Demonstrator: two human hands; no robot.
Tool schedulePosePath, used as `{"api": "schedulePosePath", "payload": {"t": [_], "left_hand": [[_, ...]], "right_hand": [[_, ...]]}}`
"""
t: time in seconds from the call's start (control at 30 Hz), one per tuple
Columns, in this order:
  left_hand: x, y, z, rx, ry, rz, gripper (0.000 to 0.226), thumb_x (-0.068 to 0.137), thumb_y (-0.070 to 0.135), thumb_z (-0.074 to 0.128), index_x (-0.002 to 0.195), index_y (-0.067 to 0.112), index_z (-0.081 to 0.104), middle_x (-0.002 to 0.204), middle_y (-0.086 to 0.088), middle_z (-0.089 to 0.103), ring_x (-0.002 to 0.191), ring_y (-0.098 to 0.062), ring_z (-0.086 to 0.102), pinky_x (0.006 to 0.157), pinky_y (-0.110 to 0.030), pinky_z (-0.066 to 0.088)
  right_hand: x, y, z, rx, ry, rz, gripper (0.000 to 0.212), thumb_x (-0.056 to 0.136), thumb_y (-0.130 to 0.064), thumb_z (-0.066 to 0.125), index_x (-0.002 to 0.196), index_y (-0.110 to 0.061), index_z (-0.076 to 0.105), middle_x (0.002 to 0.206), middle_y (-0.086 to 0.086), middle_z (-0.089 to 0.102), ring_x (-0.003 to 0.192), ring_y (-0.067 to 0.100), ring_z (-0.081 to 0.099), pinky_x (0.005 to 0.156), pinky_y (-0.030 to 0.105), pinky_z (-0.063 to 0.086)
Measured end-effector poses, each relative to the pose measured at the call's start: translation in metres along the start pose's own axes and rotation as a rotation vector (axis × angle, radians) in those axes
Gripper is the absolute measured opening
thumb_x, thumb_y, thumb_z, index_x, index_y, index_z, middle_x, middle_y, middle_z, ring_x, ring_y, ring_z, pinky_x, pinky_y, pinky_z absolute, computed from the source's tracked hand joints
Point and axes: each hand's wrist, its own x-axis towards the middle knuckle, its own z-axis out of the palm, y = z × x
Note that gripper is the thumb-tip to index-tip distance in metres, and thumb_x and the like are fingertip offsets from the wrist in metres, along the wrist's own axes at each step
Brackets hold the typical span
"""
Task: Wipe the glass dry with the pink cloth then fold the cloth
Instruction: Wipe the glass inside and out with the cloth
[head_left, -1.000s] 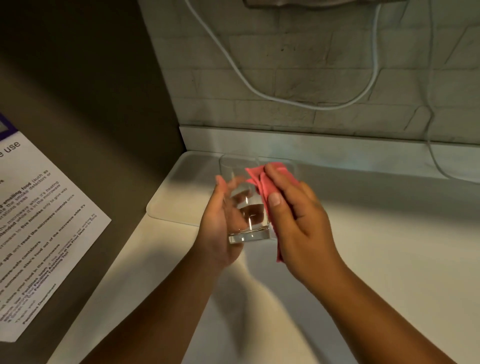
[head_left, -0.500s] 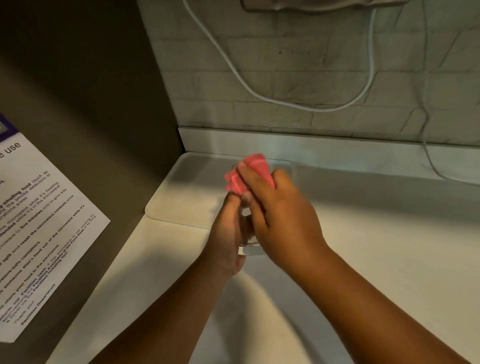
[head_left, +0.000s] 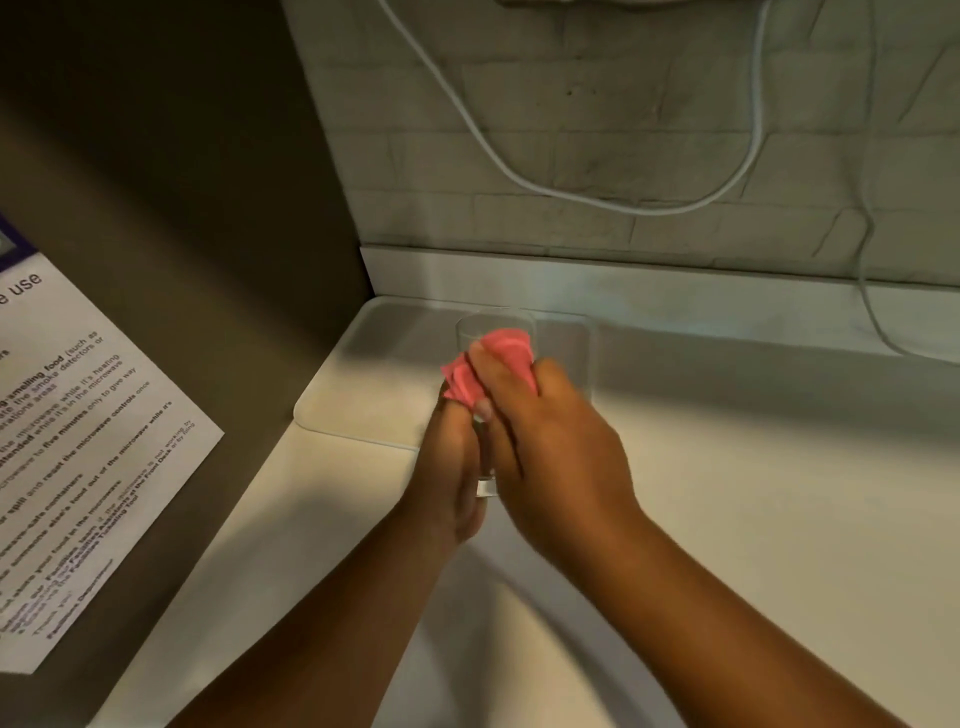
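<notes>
Head cam: L hand still grips glass, R hand w/ pink cloth moved to rim

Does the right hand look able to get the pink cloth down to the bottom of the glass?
Probably yes: the right hand already presses the pink cloth at the open rim of the glass, and nothing blocks the mouth.

Left hand gripping clear glass, right hand pressing pink cloth against it, above white counter

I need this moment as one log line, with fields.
step: wiping | left hand: holds glass | right hand: presses pink cloth on glass | fold: not yet
</notes>
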Motion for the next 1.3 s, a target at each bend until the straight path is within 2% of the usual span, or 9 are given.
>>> {"api": "schedulePosePath", "payload": {"t": [0.2,0.43,0.57,0.7,0.8,0.97,1.1,1.2,1.3], "left_hand": [[-0.009,0.009,0.019,-0.069,0.035,0.112,0.072,0.083,0.07,0.051,0.14,0.027,0.061,0.144,-0.023,0.06,0.126,-0.049,0.063,0.103,-0.067,0.051],[0.0,0.022,0.001,-0.094,0.084,0.061,0.065,0.092,0.073,0.045,0.118,0.023,0.079,0.115,-0.007,0.081,0.101,-0.02,0.079,0.077,-0.036,0.063],[-0.004,0.011,0.005,-0.079,0.085,0.003,0.057,0.105,0.054,0.041,0.141,0.017,0.063,0.113,-0.008,0.077,0.111,-0.026,0.075,0.1,-0.046,0.056],[-0.007,0.009,0.013,-0.065,0.068,0.03,0.058,0.102,0.06,0.041,0.138,0.02,0.064,0.132,-0.018,0.072,0.118,-0.035,0.072,0.105,-0.06,0.053],[-0.006,0.009,0.015,-0.093,0.078,0.07,0.06,0.099,0.064,0.044,0.141,0.024,0.06,0.141,-0.023,0.063,0.123,-0.047,0.066,0.103,-0.068,0.051],[-0.001,0.022,0.009,-0.072,0.117,0.105,0.062,0.099,0.067,0.044,0.136,0.022,0.065,0.131,-0.02,0.071,0.109,-0.035,0.076,0.076,-0.043,0.063],[0.003,0.02,0.001,-0.037,0.112,0.048,0.061,0.099,0.069,0.042,0.104,0.026,0.084,0.107,-0.006,0.082,0.09,-0.016,0.08,0.066,-0.028,0.063],[0.003,0.008,0.001,-0.027,0.114,0.015,0.044,0.111,0.044,0.03,0.128,0.027,0.068,0.103,0.001,0.073,0.085,-0.012,0.071,0.077,-0.031,0.056],[-0.002,0.008,0.008,-0.034,0.067,0.031,0.045,0.105,0.053,0.041,0.131,0.028,0.069,0.109,-0.005,0.081,0.096,-0.017,0.079,0.076,-0.031,0.063]], "right_hand": [[0.034,0.027,0.001,0.226,0.087,0.159,0.044,0.105,-0.038,0.039,0.149,-0.04,0.037,0.126,-0.002,0.051,0.096,0.008,0.052,0.069,0.012,0.041],[-0.002,0.013,0.011,0.182,-0.035,0.07,0.049,0.102,-0.051,0.026,0.151,-0.043,0.031,0.131,-0.005,0.052,0.101,0.008,0.052,0.074,0.004,0.031],[0.011,0.007,0.008,0.112,-0.074,0.039,0.048,0.1,-0.049,0.029,0.146,-0.04,0.04,0.114,-0.018,0.053,0.096,0.006,0.055,0.067,0.006,0.034],[0.028,0.018,0.005,0.079,0.004,0.046,0.048,0.102,-0.04,0.037,0.15,-0.035,0.036,0.125,0.001,0.052,0.098,0.013,0.054,0.075,0.024,0.048],[0.037,0.03,0.008,0.286,0.046,0.177,0.044,0.106,-0.038,0.037,0.15,-0.039,0.036,0.129,0.001,0.051,0.104,0.013,0.055,0.076,0.012,0.042],[0.018,0.028,0.009,0.422,0.017,0.228,0.045,0.106,-0.041,0.036,0.15,-0.043,0.033,0.128,-0.006,0.05,0.099,-0.001,0.052,0.076,0.007,0.04],[-0.008,0.011,0.013,0.165,-0.039,0.074,0.048,0.103,-0.049,0.024,0.15,-0.046,0.028,0.115,-0.009,0.049,0.087,0.004,0.044,0.065,0.009,0.032],[0.0,0.008,0.008,0.072,-0.062,0.041,0.049,0.101,-0.045,0.033,0.149,-0.036,0.039,0.11,-0.009,0.048,0.087,0.006,0.046,0.064,0.011,0.034],[0.012,0.009,0.006,-0.012,-0.029,-0.029,0.047,0.096,-0.027,0.047,0.144,-0.027,0.045,0.112,-0.001,0.052,0.089,0.017,0.054,0.068,0.03,0.048]]}}
